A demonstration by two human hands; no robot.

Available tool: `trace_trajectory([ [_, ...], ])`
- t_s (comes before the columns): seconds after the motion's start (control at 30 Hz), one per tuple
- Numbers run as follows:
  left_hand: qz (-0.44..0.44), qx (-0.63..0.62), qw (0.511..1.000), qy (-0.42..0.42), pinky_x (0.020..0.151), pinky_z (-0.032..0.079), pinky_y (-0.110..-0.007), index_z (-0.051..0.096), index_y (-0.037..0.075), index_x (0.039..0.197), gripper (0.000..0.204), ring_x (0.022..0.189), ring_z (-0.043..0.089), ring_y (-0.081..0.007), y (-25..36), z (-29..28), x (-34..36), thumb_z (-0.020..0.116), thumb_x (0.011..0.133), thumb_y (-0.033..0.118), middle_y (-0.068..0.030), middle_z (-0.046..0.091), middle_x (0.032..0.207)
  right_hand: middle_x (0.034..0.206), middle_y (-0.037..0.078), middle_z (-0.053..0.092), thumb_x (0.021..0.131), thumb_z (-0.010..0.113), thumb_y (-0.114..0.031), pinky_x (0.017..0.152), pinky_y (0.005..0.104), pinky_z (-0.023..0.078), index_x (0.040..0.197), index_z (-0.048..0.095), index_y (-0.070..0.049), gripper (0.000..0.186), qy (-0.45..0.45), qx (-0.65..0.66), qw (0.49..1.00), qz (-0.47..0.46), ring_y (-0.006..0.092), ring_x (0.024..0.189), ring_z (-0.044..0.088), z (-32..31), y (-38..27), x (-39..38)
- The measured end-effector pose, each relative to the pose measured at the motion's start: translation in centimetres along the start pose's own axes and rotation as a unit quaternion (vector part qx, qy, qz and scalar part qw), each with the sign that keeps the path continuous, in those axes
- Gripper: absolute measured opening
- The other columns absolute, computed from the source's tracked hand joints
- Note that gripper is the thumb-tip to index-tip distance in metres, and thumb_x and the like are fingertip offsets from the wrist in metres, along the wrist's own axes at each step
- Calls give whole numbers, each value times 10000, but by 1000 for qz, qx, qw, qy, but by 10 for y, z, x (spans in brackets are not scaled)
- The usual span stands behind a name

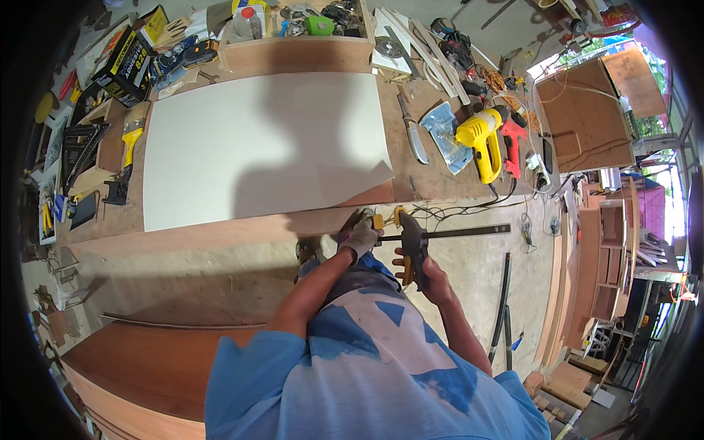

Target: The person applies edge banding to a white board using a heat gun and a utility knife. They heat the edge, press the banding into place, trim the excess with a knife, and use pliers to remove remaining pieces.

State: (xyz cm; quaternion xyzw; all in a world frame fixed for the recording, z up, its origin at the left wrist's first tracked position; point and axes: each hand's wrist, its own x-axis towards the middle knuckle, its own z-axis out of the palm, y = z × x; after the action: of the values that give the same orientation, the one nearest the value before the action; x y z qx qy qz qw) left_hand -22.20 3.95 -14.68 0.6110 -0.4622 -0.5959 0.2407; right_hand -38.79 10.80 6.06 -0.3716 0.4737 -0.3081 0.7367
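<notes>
Bar clamp (440, 233) sits at the counter's (220, 235) near edge, just below the white panel (264, 147). Left hand (361, 236), gloved, is closed around the clamp's jaw end at the edge; right hand (433, 275) is wrapped around the black-and-yellow handle. Yellow drill (480, 139) lies right of the panel.

A wooden desk (293, 220) fills the view beyond the grip at its near edge. A large white panel (264, 147) lies flat on it, straight ahead of the grip. Beyond and right of the grip lie a yellow drill (480, 143), a red power tool (513, 143) and a clear plastic bag (446, 132). Far left of the grip sits a yellow-handled clamp (126, 158).
</notes>
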Motion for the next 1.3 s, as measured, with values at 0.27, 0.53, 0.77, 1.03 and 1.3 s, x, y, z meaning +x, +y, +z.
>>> trace_trajectory([
  [0.27,39,-22,999,24,870,528,-396,620,-11,1186,419,987,687,-324,-23,0,10,721,870,244,-198,702,1045,1377,171,546,925,457,-716,963,423,480,1439,435,2,883,-5,-82,996,35,272,1223,562,-9,-13,3],
  [0.53,84,-51,994,36,848,552,-309,561,-45,1260,367,922,686,-172,-85,22,46,652,926,78,-83,686,1088,1151,110,632,1052,346,-555,953,332,444,1294,559,24,663,76,85,990,85,185,1054,585,-14,0,8],
  [0.77,61,10,997,38,817,561,-319,549,-58,1218,304,895,691,-175,-80,19,30,599,937,46,-100,680,1003,957,81,640,1025,436,-565,759,345,517,1131,647,9,621,191,-86,967,143,175,819,597,-7,-4,-7],
  [1.03,108,-19,991,78,834,557,-324,566,-32,1234,322,921,689,-185,-68,16,26,613,930,63,-100,687,1017,883,113,656,1017,382,-615,626,338,548,1115,598,13,672,124,89,970,188,187,768,640,-22,-1,-11],
  [1.3,93,98,987,87,824,549,-394,627,-32,1134,319,936,688,-299,-48,5,12,695,876,143,-198,698,1020,843,178,703,1002,346,-657,627,337,563,1099,580,61,762,172,101,960,195,230,669,666,-14,6,-17],
])
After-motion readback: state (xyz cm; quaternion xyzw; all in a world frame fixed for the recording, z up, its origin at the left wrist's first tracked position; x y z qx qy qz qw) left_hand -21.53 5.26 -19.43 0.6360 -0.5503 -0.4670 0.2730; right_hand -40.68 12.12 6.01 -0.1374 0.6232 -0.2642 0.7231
